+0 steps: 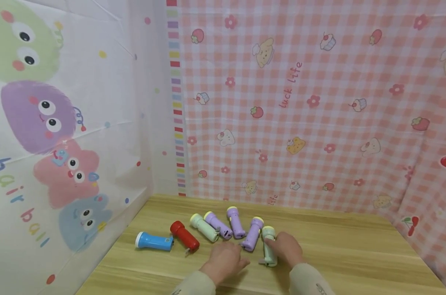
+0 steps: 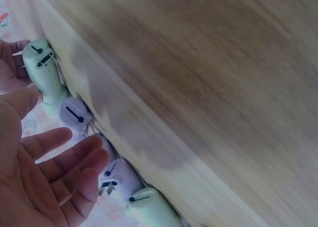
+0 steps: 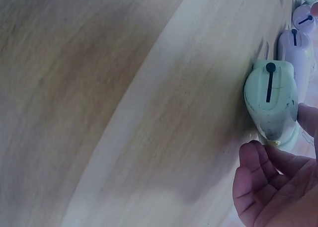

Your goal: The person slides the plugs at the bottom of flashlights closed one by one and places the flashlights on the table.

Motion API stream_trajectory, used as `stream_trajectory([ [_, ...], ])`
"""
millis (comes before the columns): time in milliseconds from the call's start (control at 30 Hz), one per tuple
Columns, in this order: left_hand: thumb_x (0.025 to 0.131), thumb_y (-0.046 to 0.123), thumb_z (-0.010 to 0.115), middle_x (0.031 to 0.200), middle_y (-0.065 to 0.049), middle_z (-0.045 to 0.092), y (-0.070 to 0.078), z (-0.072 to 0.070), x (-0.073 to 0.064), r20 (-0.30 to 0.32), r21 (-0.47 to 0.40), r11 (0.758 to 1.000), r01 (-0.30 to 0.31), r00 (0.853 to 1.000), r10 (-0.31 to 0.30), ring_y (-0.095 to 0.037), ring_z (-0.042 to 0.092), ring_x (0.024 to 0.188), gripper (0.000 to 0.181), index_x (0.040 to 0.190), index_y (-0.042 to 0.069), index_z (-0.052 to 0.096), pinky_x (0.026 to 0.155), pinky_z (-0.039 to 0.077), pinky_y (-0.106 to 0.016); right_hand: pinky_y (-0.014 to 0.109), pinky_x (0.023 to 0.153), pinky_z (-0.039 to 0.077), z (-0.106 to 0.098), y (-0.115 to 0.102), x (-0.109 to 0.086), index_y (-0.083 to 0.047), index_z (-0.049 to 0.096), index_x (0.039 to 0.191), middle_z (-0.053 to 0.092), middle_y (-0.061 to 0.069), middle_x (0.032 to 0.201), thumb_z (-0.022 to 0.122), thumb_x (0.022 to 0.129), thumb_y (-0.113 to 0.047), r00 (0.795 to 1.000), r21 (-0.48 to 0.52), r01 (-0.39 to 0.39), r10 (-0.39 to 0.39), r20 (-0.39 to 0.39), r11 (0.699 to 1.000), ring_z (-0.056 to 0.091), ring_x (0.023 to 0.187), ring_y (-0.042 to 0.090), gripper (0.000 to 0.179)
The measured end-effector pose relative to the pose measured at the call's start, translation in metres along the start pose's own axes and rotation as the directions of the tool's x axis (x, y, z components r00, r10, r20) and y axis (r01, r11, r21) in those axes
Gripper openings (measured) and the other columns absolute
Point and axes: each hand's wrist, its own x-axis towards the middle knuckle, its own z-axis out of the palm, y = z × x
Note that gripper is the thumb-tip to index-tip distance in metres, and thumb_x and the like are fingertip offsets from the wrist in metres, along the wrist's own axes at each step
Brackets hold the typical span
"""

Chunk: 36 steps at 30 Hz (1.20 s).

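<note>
Toward the right of the row lies a pale green flashlight [image 1: 269, 256], its yellow-rimmed head pointing to the back. My right hand [image 1: 289, 248] holds it from its right side, thumb on one side and fingers on the other, as the right wrist view shows with the flashlight's end [image 3: 271, 95] facing the camera. My left hand [image 1: 225, 261] hovers in front of the middle flashlights, fingers loosely bent and nothing in its palm. Nearest to it are a purple flashlight [image 1: 252, 235], another purple flashlight [image 1: 236, 224] and a third purple flashlight [image 1: 219, 226].
Farther left on the wooden table [image 1: 355, 254] are a second pale green flashlight [image 1: 205, 228], a red flashlight [image 1: 185, 237] and a blue flashlight [image 1: 154, 241] lying sideways. A pink checked cloth [image 1: 311, 123] hangs behind, and a white printed cloth [image 1: 127, 123] hangs at left.
</note>
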Motion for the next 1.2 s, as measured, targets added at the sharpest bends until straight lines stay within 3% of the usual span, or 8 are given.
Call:
stream_trajectory([
  [500, 0.090, 0.061, 0.060, 0.089, -0.004, 0.068, 0.005, -0.001, -0.002, -0.012, 0.041, 0.999, -0.015, 1.000, 0.016, -0.020, 0.064, 0.086, 0.052, 0.111, 0.014, 0.070, 0.067, 0.052, -0.035, 0.042, 0.068, 0.049, -0.002, -0.002, -0.002, 0.005, 0.064, 0.085, 0.058, 0.010, 0.076, 0.061, 0.094, -0.037, 0.999, 0.015, 0.002, -0.002, 0.034, 1.000, 0.053, 0.069, 0.025, 0.043],
  [833, 0.090, 0.057, 0.063, 0.089, 0.000, 0.069, 0.006, 0.001, 0.000, -0.014, -0.003, 0.999, -0.034, 0.999, 0.033, -0.018, 0.065, 0.085, 0.044, 0.097, 0.014, 0.071, 0.067, 0.052, -0.035, 0.035, 0.063, 0.046, -0.003, 0.000, -0.004, 0.003, 0.061, 0.080, 0.056, 0.010, 0.073, 0.062, 0.092, -0.033, 0.997, 0.061, -0.050, 0.046, 0.063, 0.997, 0.053, 0.068, 0.024, 0.038],
  [967, 0.091, 0.057, 0.062, 0.093, 0.001, 0.070, 0.008, 0.001, 0.001, -0.017, 0.002, 0.999, -0.048, 0.999, 0.048, -0.018, 0.065, 0.087, 0.044, 0.100, 0.015, 0.071, 0.072, 0.051, -0.035, 0.031, 0.059, 0.043, -0.004, 0.001, -0.006, 0.001, 0.060, 0.079, 0.055, 0.009, 0.072, 0.062, 0.092, -0.032, 0.995, 0.082, -0.074, 0.068, 0.075, 0.994, 0.053, 0.067, 0.022, 0.036],
  [1200, 0.090, 0.058, 0.063, 0.094, 0.000, 0.069, 0.009, 0.002, 0.000, -0.045, 0.021, 0.998, -0.058, 0.997, 0.059, -0.019, 0.065, 0.088, 0.044, 0.099, 0.016, 0.071, 0.074, 0.051, -0.035, 0.031, 0.057, 0.043, -0.006, 0.002, -0.012, 0.001, 0.059, 0.075, 0.055, 0.009, 0.071, 0.065, 0.088, -0.032, 0.998, 0.139, -0.063, 0.060, 0.021, 0.988, 0.053, 0.065, 0.023, 0.036],
])
